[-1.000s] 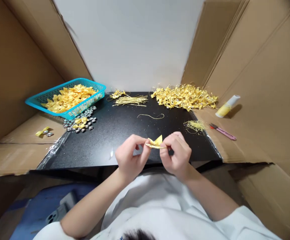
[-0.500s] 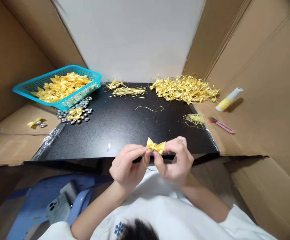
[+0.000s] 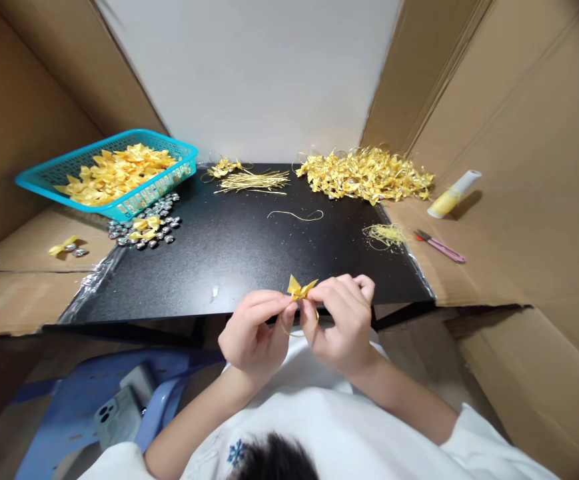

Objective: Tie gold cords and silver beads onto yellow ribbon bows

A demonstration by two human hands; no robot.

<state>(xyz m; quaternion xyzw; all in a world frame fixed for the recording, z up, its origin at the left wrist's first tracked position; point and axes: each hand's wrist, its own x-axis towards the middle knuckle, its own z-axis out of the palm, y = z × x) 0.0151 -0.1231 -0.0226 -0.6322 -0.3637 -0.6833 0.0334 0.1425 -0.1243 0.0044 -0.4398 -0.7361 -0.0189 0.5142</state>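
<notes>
Between my two hands, just off the table's front edge, is a yellow ribbon bow with a thin gold cord looping below it. My left hand pinches the bow's left side between thumb and forefinger. On the bow's right side, my right hand is closed in a similar pinch. The fingertips hide the middle of the bow, so I cannot tell how the cord is fastened there. A single loose gold cord lies on the black table beyond my hands.
At the back left stands a blue basket of yellow bows, with silver bells beside it. Cut gold cords lie at the back. Finished-looking bows are heaped back right, near cord scraps, pink-handled snips and a roll.
My right hand has shifted slightly left, closer to my left hand. The bow has turned and now looks narrower, with its left loop pointing up.
</notes>
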